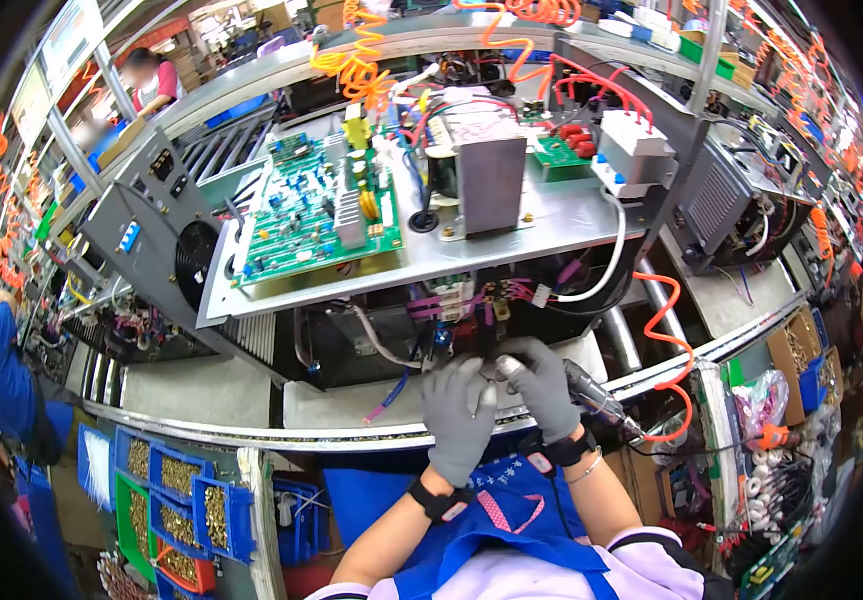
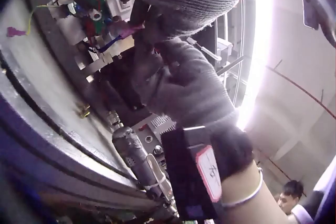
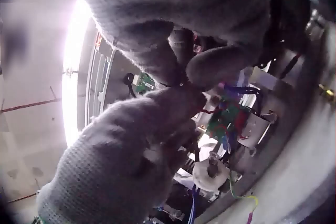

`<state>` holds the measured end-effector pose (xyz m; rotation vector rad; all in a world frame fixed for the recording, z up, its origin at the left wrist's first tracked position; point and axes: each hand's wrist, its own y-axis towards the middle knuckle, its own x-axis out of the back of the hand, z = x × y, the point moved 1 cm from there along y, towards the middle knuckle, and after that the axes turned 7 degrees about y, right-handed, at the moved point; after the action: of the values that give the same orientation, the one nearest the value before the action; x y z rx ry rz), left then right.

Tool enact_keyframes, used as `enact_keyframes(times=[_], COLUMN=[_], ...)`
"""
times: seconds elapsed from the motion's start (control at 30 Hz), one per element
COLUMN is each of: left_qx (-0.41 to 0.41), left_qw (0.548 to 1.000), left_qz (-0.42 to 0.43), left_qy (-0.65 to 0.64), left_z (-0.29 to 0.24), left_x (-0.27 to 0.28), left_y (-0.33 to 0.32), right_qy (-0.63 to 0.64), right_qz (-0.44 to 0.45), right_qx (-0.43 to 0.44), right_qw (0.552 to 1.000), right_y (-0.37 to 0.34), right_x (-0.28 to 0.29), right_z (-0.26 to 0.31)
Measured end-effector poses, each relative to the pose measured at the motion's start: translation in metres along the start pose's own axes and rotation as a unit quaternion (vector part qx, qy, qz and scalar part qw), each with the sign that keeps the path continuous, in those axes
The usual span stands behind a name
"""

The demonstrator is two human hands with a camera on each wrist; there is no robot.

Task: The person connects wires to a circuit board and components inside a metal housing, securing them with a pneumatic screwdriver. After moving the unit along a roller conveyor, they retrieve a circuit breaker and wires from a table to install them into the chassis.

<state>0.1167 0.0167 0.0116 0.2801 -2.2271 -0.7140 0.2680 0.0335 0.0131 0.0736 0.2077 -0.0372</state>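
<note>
Both hands wear grey knit gloves and meet in front of the open lower bay of a metal chassis (image 1: pixel 551 235). My left hand (image 1: pixel 459 415) has its fingers bent toward my right hand (image 1: pixel 541 385). In the right wrist view, the curled thumb and finger of my right hand (image 3: pixel 210 19) pinch a tiny dark part with a glint (image 3: pixel 181 83), right at the fingertips of my left hand (image 3: pixel 115 155). Whether my left hand holds anything, I cannot tell. A grey power driver (image 1: pixel 596 395) lies just beside my right hand. Wires (image 1: pixel 441 305) and connectors fill the bay behind the fingers.
A green circuit board (image 1: pixel 301 220) and a transformer (image 1: pixel 491 175) sit on the chassis top. An orange coiled hose (image 1: pixel 666 350) runs to the driver. Blue bins (image 1: pixel 223 515) of small fasteners stand front left. Rollers (image 1: pixel 619 338) and a metal rail (image 1: pixel 351 438) border the work.
</note>
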Motion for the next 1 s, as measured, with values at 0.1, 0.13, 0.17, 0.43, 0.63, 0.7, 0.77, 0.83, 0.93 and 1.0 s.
enact_keyframes(times=[0.1,0.13,0.17,0.43,0.63,0.7,0.77,0.83,0.93,1.0], left_qx=[0.261,0.373,0.466,0.442,0.355,0.297,0.254,0.170,0.086,0.046], left_qw=[0.914,0.806,0.661,0.391,0.781,0.873,0.905,0.945,0.979,0.990], left_qz=[0.053,0.054,0.051,-0.156,-0.119,-0.006,0.035,0.091,0.102,0.090], left_qy=[-0.307,-0.456,-0.586,-0.792,-0.500,-0.386,-0.339,-0.266,-0.153,-0.100], left_z=[0.026,0.041,0.055,0.169,0.070,0.051,0.040,0.036,0.037,0.039], left_x=[0.013,0.018,0.022,0.014,0.058,0.063,0.054,0.047,0.034,0.025], left_y=[-0.035,-0.044,-0.052,-0.074,0.013,0.029,0.042,0.055,0.066,0.070], right_qy=[0.080,0.094,0.120,0.134,0.076,0.066,0.033,-0.030,-0.164,-0.236], right_qz=[-0.040,-0.036,-0.029,-0.010,0.022,0.025,0.027,0.044,0.080,0.080], right_qx=[-0.013,-0.010,-0.030,-0.013,0.022,0.034,0.055,0.101,0.181,0.192], right_qw=[0.996,0.995,0.992,0.991,0.997,0.997,0.998,0.993,0.967,0.949], right_y=[0.003,0.006,0.007,0.013,0.016,0.021,0.024,0.030,0.040,0.041], right_x=[-0.003,-0.001,-0.001,-0.011,-0.013,-0.012,-0.014,-0.013,-0.014,-0.021], right_z=[0.002,-0.001,-0.002,-0.001,0.021,0.022,0.026,0.029,0.030,0.041])
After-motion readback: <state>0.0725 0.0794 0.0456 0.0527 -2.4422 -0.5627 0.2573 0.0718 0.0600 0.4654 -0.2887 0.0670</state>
